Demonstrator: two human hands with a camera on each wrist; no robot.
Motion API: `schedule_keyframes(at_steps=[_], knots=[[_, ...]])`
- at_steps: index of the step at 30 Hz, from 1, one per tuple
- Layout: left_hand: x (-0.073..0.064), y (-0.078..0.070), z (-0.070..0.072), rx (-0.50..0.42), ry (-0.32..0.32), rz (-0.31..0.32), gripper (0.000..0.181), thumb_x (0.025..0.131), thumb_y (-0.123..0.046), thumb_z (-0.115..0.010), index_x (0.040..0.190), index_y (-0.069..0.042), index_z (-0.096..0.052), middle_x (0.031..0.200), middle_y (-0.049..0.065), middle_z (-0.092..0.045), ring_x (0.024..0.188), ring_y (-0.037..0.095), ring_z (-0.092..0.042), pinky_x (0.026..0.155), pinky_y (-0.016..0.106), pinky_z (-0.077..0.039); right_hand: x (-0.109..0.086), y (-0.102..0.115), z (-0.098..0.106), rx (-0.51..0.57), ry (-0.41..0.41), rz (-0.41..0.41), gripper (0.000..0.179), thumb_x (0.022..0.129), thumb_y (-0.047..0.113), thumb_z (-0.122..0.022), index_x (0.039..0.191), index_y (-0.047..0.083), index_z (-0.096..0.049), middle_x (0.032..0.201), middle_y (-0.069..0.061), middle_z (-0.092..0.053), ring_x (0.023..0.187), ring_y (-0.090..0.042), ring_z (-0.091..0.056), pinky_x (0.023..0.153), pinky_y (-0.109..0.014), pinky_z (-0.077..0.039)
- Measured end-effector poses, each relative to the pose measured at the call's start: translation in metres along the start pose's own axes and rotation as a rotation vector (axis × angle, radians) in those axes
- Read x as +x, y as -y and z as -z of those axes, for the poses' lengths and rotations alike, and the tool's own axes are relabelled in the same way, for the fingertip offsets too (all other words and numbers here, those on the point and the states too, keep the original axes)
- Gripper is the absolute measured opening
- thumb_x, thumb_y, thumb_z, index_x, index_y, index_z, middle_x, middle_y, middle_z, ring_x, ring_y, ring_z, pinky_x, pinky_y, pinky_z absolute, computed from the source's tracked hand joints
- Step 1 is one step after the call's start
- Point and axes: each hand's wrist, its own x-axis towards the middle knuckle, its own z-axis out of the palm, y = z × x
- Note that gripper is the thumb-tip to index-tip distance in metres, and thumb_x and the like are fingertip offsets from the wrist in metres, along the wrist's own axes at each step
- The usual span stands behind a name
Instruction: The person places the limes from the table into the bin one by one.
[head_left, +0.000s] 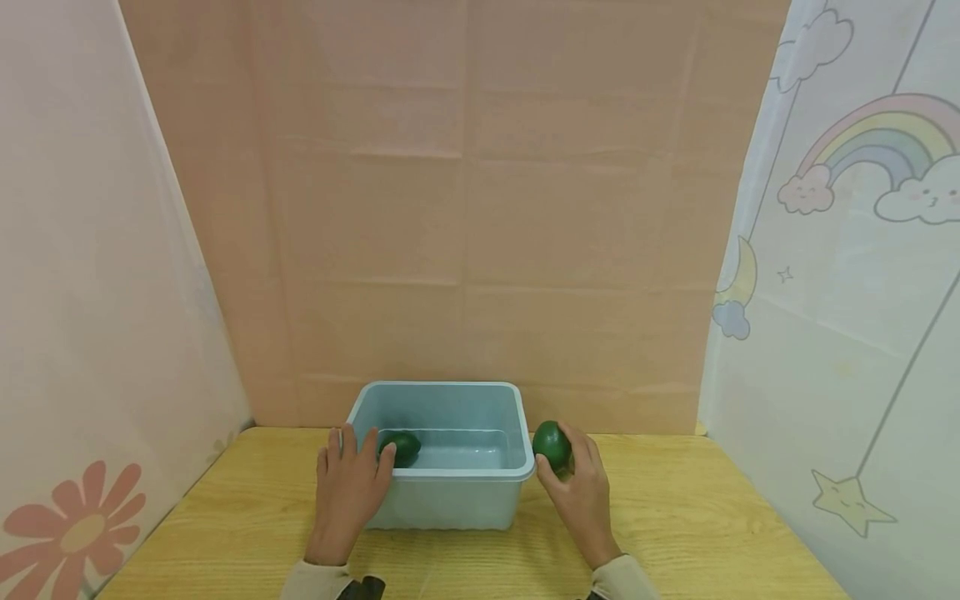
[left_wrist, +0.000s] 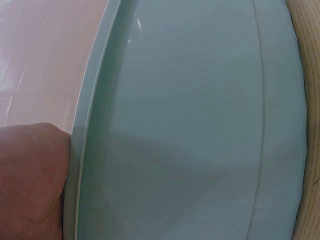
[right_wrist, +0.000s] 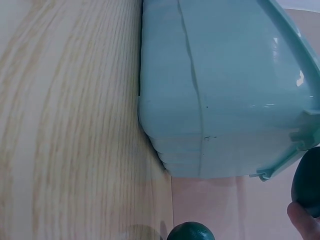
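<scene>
My left hand (head_left: pixel 348 483) is over the near left corner of a light blue plastic bin (head_left: pixel 442 504), fingers spread and fairly straight. Inside the bin, right by that thumb, lies a dark green avocado (head_left: pixel 403 448). Just outside the bin's right rim, my right hand (head_left: pixel 581 492) pinches another smooth dark green avocado (head_left: pixel 551 444) between thumb and fingers. The right wrist view catches this held avocado (right_wrist: pixel 307 182) at its right edge. A further rounded green thing (right_wrist: pixel 191 232), like an avocado, shows partly at the bottom of that view.
The bin stands on a wooden table (head_left: pixel 675 517). Behind it hangs a brown backdrop (head_left: pixel 480 208). Pale printed sheets flank the table, one with a flower (head_left: pixel 82 529) on the left and one with a rainbow (head_left: pixel 885 125) on the right.
</scene>
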Motion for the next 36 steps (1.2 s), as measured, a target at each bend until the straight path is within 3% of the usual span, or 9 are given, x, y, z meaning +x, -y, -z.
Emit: schedule_keyframes(at_steps=[15, 36], knots=[[0.000, 0.004, 0.000, 0.002, 0.018, 0.005, 0.049, 0.107, -0.033, -0.044, 0.139, 0.003, -0.054, 0.146, 0.043, -0.033, 0.141, 0.059, -0.019, 0.109, 0.073, -0.019, -0.001, 0.001, -0.002, 0.008, -0.003, 0.010, 0.059, 0.079, 0.009, -0.083, 0.132, 0.002, -0.060, 0.123, -0.019, -0.059, 0.094, -0.028, -0.068, 0.068, -0.036, -0.060], [0.004, 0.016, -0.003, -0.024, -0.003, -0.012, 0.050, 0.106, -0.033, -0.046, 0.137, 0.005, -0.055, 0.146, 0.043, -0.034, 0.141, 0.059, -0.020, 0.108, 0.072, -0.019, 0.002, 0.009, -0.009, 0.011, -0.018, 0.059, 0.059, 0.078, 0.008, -0.082, 0.132, 0.001, -0.059, 0.123, -0.020, -0.058, 0.093, -0.027, -0.067, 0.065, -0.034, -0.060]])
